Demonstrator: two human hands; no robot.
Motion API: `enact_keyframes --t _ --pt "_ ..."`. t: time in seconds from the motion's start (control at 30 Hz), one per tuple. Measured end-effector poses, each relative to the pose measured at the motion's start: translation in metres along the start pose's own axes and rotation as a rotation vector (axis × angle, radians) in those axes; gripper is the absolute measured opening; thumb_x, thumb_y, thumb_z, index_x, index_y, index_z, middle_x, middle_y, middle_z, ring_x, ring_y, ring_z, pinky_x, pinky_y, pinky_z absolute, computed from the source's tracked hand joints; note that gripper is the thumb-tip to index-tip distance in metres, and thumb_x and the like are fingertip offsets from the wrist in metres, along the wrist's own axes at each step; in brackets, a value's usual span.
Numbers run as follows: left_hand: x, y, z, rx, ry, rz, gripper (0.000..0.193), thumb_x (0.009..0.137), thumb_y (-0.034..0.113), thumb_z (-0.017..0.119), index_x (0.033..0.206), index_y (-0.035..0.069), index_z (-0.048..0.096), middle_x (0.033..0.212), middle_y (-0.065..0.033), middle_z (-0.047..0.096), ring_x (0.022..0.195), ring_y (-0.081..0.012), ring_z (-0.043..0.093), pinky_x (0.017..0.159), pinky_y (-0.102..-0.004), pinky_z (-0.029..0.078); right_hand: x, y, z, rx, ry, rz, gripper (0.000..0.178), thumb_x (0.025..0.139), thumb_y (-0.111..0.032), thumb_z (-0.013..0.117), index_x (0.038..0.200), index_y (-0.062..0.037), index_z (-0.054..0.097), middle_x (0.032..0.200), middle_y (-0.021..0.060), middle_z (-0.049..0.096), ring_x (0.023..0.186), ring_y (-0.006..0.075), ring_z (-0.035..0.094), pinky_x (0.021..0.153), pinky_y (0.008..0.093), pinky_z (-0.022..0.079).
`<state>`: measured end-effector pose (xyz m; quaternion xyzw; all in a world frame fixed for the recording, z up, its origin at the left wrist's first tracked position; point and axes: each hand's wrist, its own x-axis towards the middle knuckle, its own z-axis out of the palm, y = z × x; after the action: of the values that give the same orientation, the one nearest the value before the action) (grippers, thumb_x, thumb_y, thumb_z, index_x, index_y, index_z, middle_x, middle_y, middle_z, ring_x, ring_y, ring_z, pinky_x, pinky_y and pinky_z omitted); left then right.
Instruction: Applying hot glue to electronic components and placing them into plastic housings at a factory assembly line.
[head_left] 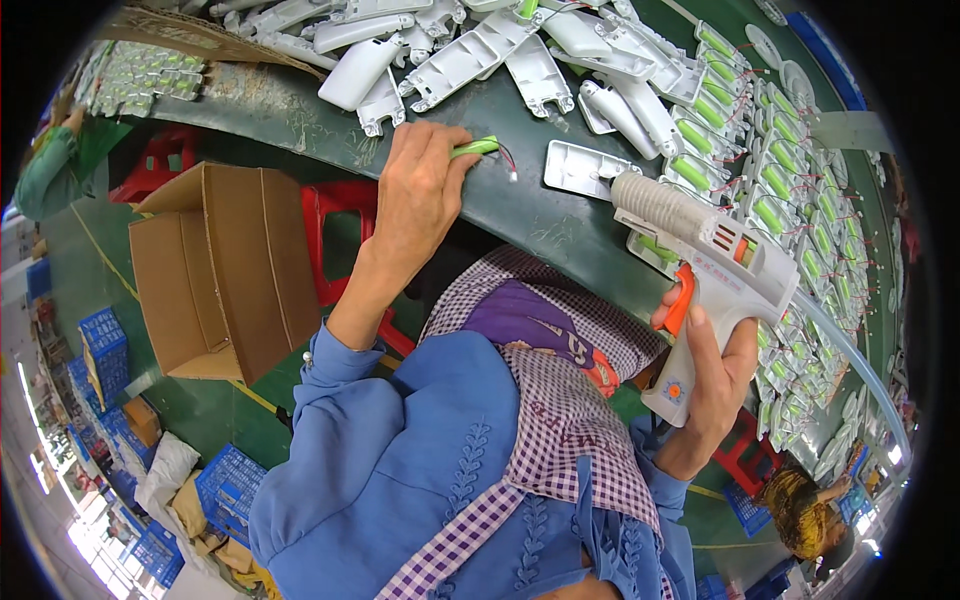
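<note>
Scuffed green worktable [555,222], green floor [95,285]; left fingers [440,138] pinch green battery [478,147], right fingers [706,342] grip glue gun [730,285].

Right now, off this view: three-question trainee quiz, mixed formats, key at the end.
1. Multiple choice: what does the right grip hold?
A) cardboard box
B) glue gun
C) blue crate
2. True or false: the left grip holds a wired green cylinder.
3. Fill in: the trigger on the gun is coloured ____.

Key: 1. B; 2. True; 3. orange.
</note>
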<state>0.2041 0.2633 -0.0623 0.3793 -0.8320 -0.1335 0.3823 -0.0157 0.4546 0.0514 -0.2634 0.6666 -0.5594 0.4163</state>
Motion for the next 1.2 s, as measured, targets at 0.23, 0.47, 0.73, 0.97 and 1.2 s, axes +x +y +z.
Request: enact_keyframes --t 0.23,0.47,0.73,0.97,1.2 --pt "0.038 0.036 0.007 -0.354 -0.199 -0.072 0.017 0.079 0.010 0.074 0.093 0.002 0.069 0.096 -0.0092 0.061 0.089 -0.0211 0.060 0.076 -0.0307 0.047 -0.011 -0.001 0.002 0.118 0.041 -0.038 0.039 0.093 -0.004 0.054 0.126 0.0115 0.041 0.108 0.0271 0.064 0.095 0.0335 0.067 0.087 0.0426 0.053" --pt "0.050 0.045 0.039 -0.224 -0.357 0.052 0.018 0.076 0.010 0.075 0.090 0.001 0.069 0.098 -0.0107 0.055 0.101 -0.0283 0.051 0.085 -0.0371 0.044 -0.023 0.000 0.000 0.157 0.068 -0.044 0.042 0.092 -0.003 0.054 0.129 0.0121 0.039 0.110 0.0300 0.062 0.097 0.0363 0.066 0.088 0.0451 0.053" --pt "0.049 0.046 0.045 -0.194 -0.396 0.052 0.018 0.077 0.009 0.074 0.090 -0.001 0.068 0.096 -0.0110 0.054 0.100 -0.0283 0.050 0.085 -0.0375 0.044 -0.026 -0.005 0.008 0.155 0.080 -0.045 0.042 0.093 -0.003 0.053 0.129 0.0123 0.040 0.110 0.0296 0.062 0.097 0.0349 0.066 0.088 0.0437 0.053" --pt "0.046 0.039 0.051 -0.299 -0.321 0.051 0.017 0.077 0.009 0.074 0.090 0.000 0.067 0.091 -0.0126 0.057 0.091 -0.0301 0.056 0.079 -0.0392 0.046 -0.012 -0.005 0.014 0.001 0.086 -0.064 0.041 0.093 -0.005 0.055 0.128 0.0110 0.042 0.108 0.0261 0.064 0.094 0.0305 0.067 0.086 0.0399 0.053" --pt "0.044 0.040 0.051 -0.294 -0.293 0.060 0.016 0.076 0.009 0.074 0.086 0.000 0.067 0.088 -0.0132 0.057 0.087 -0.0299 0.058 0.076 -0.0399 0.046 -0.004 -0.004 0.019 -0.009 0.063 -0.069 0.041 0.093 -0.006 0.055 0.128 0.0101 0.041 0.107 0.0248 0.065 0.091 0.0286 0.067 0.085 0.0382 0.053"
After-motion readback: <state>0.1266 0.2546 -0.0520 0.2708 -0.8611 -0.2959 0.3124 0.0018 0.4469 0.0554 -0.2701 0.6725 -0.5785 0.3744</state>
